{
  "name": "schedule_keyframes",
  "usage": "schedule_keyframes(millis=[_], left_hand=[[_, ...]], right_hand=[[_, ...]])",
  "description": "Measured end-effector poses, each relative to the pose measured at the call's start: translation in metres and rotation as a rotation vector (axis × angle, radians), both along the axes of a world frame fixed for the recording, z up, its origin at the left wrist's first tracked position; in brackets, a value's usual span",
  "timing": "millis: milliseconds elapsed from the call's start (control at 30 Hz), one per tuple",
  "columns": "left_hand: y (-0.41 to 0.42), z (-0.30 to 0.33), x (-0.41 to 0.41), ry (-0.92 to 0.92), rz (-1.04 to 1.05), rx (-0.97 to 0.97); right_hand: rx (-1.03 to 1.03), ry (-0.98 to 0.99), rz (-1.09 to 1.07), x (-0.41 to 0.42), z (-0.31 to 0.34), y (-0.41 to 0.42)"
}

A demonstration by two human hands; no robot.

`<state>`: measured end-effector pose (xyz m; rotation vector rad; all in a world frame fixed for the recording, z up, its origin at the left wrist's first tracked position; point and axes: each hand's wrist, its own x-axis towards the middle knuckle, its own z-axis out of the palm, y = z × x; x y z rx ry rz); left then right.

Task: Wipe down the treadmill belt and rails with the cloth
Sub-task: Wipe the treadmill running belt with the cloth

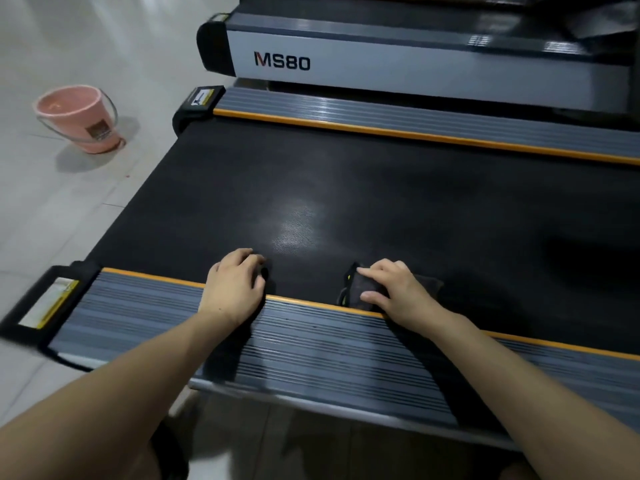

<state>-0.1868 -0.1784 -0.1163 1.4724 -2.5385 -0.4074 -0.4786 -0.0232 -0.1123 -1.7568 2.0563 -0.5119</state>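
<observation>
Two bare forearms of mine reach fwd over the near rail (311, 344), a grey ribbed strip w/ an orange edge along its belt side. My left hand (235, 285) lies palm down across that orange edge, heel on the rail, fingers loosely curled w/ tips on the belt (381, 202); it holds nothing. My right hand (391, 289) sits just to the right, also crossing the orange edge, palm down on the cloth (360, 289), fingers spread & fairly straight, pressing it flat rather than gripping it. Cloth is dark, w/ a bit of yellow-green trim at its left side; it lies on the belt's near edge, touching the near rail, part of it sticking out right of my hand. Both wrists are about level, hands apart w/ bare belt between them.

Belt is black, textured, w/ a pale glare patch just beyond my hands. At the near rail's left end is a black end cap (45, 303) w/ a white & yellow sticker. Past the belt runs the far rail (415, 116), same grey ribs & orange edge. Beyond that stands a 2nd treadmill (381, 64), its side panel marked MS80.

Far left on the tiled floor (52, 209), well apart from the treadmill, is a pink bucket (79, 116) w/ a wire handle, upright. Can't tell what's in it.
</observation>
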Motion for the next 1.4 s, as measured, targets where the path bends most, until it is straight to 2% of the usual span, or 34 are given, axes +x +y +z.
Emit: schedule_keyframes(millis=[300,500,600,733,833,900,1100,1200,1400], left_hand=[[-0.026,-0.006,0.043,0.030,0.048,-0.014],[-0.038,-0.001,0.048,0.021,0.099,-0.075],[-0.043,0.003,0.052,-0.004,0.152,-0.072],[-0.045,0.001,0.061,-0.049,0.171,-0.039],[-0.049,0.001,0.063,-0.092,0.122,-0.053],[-0.057,0.002,0.068,-0.117,0.101,-0.055],[-0.071,0.000,0.084,-0.104,0.155,-0.011],[-0.078,0.001,0.087,-0.096,0.134,-0.034],[-0.092,-0.004,0.111,-0.057,0.246,-0.026]], right_hand=[[-0.052,0.012,-0.073,0.028,-0.009,-0.033],[-0.067,0.013,-0.036,0.130,-0.014,-0.133],[-0.056,0.029,0.056,0.164,-0.007,-0.162],[-0.094,0.084,0.181,0.107,-0.006,-0.125],[-0.168,0.093,0.029,0.056,-0.012,-0.092],[-0.182,0.073,-0.042,0.053,-0.015,-0.087],[-0.191,-0.006,-0.072,0.094,-0.020,-0.113],[-0.175,-0.046,0.008,0.136,-0.018,-0.145],[-0.155,-0.064,0.140,0.206,-0.022,-0.197]])
